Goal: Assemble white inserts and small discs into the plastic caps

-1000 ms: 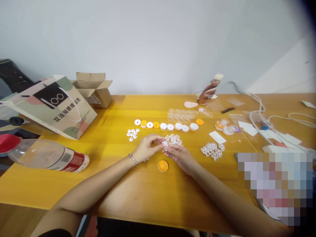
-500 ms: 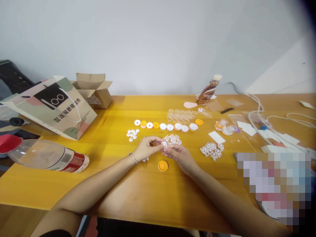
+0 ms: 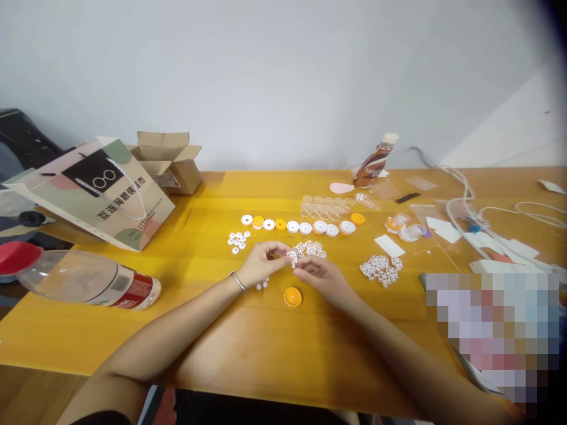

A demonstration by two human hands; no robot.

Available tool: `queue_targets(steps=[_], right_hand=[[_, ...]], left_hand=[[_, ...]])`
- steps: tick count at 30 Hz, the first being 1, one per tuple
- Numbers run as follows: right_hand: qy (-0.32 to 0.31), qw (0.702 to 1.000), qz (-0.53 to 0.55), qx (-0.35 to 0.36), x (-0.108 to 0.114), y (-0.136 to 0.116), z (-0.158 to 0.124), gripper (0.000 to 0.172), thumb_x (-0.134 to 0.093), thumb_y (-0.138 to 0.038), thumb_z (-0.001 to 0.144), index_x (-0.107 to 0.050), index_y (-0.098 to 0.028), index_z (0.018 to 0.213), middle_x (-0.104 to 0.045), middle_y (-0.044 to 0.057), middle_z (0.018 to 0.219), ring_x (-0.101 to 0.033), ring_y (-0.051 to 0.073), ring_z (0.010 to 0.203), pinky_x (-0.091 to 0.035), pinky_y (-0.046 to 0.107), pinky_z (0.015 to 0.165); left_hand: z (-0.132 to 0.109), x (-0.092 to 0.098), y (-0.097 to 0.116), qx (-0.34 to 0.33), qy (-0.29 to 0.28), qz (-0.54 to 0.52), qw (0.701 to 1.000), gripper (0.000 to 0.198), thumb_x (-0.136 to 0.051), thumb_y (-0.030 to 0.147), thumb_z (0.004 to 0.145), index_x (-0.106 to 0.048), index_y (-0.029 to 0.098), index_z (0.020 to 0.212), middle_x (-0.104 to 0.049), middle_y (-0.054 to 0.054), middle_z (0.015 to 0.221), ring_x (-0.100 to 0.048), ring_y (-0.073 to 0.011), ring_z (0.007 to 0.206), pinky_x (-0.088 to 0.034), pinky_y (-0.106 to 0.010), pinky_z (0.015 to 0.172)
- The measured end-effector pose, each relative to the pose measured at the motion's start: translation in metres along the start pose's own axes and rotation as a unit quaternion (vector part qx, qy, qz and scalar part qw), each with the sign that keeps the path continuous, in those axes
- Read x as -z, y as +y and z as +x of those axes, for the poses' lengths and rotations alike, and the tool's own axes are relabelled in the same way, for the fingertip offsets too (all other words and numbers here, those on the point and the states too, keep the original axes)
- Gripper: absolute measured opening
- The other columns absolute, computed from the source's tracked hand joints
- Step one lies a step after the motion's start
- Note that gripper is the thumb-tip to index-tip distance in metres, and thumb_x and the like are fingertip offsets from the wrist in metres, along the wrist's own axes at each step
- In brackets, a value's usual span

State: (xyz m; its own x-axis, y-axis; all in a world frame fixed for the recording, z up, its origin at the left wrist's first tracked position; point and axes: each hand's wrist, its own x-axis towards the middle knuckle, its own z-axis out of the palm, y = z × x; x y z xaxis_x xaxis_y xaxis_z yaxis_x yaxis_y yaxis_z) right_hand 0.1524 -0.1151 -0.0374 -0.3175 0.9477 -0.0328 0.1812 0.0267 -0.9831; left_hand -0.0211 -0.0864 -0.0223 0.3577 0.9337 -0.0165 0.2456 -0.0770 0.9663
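Note:
My left hand (image 3: 262, 264) and my right hand (image 3: 323, 276) meet fingertip to fingertip over the yellow table (image 3: 248, 348). Both pinch a small white lattice-like plastic piece (image 3: 293, 257) between them. Just behind it lies a pile of the same white pieces (image 3: 311, 249). An orange round cap (image 3: 293, 297) lies on the table below my hands. A few tiny white rings (image 3: 262, 284) rest under my left wrist, which wears a thin bracelet.
A row of white and orange discs (image 3: 301, 226), clear rings (image 3: 325, 206), small white discs (image 3: 238, 239) and another white lattice pile (image 3: 381, 270) lie behind. A lying plastic bottle (image 3: 84, 278), paper bag (image 3: 100, 189), cardboard box (image 3: 170, 160), coffee bottle (image 3: 374, 162) and cables (image 3: 478, 218) surround them.
Both hands have shifted slightly up and closer together, still working the small white piece. The tiny white rings under my left wrist now show.

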Motion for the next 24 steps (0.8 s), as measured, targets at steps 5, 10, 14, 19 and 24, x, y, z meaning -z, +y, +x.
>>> queue_targets(steps=[5, 10, 14, 19, 24], right_hand=[[-0.121, 0.956, -0.237, 0.123, 0.009, -0.009, -0.010, 0.046, -0.071, -0.032, 0.056, -0.048, -0.019, 0.093, -0.049, 0.002, 0.083, -0.048, 0.014, 0.073, -0.042, 0.027, 0.066], [-0.143, 0.940, -0.263, 0.163, 0.005, -0.003, -0.008, 0.022, -0.060, -0.022, 0.067, -0.046, -0.019, 0.083, -0.049, 0.002, 0.081, -0.047, 0.014, 0.074, -0.040, 0.026, 0.067], [-0.103, 0.941, -0.274, 0.168, 0.002, 0.002, -0.003, 0.016, -0.056, -0.021, 0.069, -0.041, -0.019, 0.073, -0.046, 0.001, 0.074, -0.044, 0.012, 0.067, -0.038, 0.024, 0.061], [-0.069, 0.946, -0.270, 0.167, 0.001, 0.006, -0.002, 0.017, -0.057, -0.020, 0.067, -0.040, -0.019, 0.070, -0.044, -0.001, 0.069, -0.042, 0.011, 0.062, -0.036, 0.023, 0.057], [-0.060, 0.947, -0.271, 0.160, 0.001, 0.008, -0.002, 0.017, -0.057, -0.020, 0.066, -0.041, -0.019, 0.071, -0.043, -0.002, 0.067, -0.041, 0.010, 0.059, -0.035, 0.022, 0.056]], left_hand=[[0.002, 0.004, 0.003, -0.033, 0.006, -0.053, 0.998, 0.018, -0.059, 0.025, 0.071, -0.055, 0.012, 0.083, -0.059, -0.003, 0.076, -0.054, -0.0083, 0.069, -0.044, -0.022, 0.069], [-0.001, 0.006, 0.003, -0.023, -0.073, -0.019, 0.997, 0.019, -0.058, 0.025, 0.072, -0.054, 0.012, 0.085, -0.057, -0.001, 0.073, -0.053, -0.0074, 0.064, -0.045, -0.022, 0.064], [-0.002, 0.008, 0.003, -0.035, -0.157, 0.025, 0.987, 0.016, -0.057, 0.023, 0.073, -0.055, 0.012, 0.084, -0.058, -0.001, 0.072, -0.053, -0.0071, 0.065, -0.044, -0.020, 0.063], [-0.005, 0.011, 0.010, -0.068, -0.162, 0.119, 0.977, 0.019, -0.054, 0.022, 0.074, -0.056, 0.014, 0.092, -0.061, -0.002, 0.078, -0.055, -0.0082, 0.070, -0.043, -0.019, 0.063], [-0.009, 0.012, 0.018, -0.107, -0.186, 0.197, 0.957, 0.014, -0.053, 0.019, 0.075, -0.058, 0.015, 0.088, -0.064, -0.001, 0.082, -0.057, -0.0082, 0.072, -0.041, -0.017, 0.062]])
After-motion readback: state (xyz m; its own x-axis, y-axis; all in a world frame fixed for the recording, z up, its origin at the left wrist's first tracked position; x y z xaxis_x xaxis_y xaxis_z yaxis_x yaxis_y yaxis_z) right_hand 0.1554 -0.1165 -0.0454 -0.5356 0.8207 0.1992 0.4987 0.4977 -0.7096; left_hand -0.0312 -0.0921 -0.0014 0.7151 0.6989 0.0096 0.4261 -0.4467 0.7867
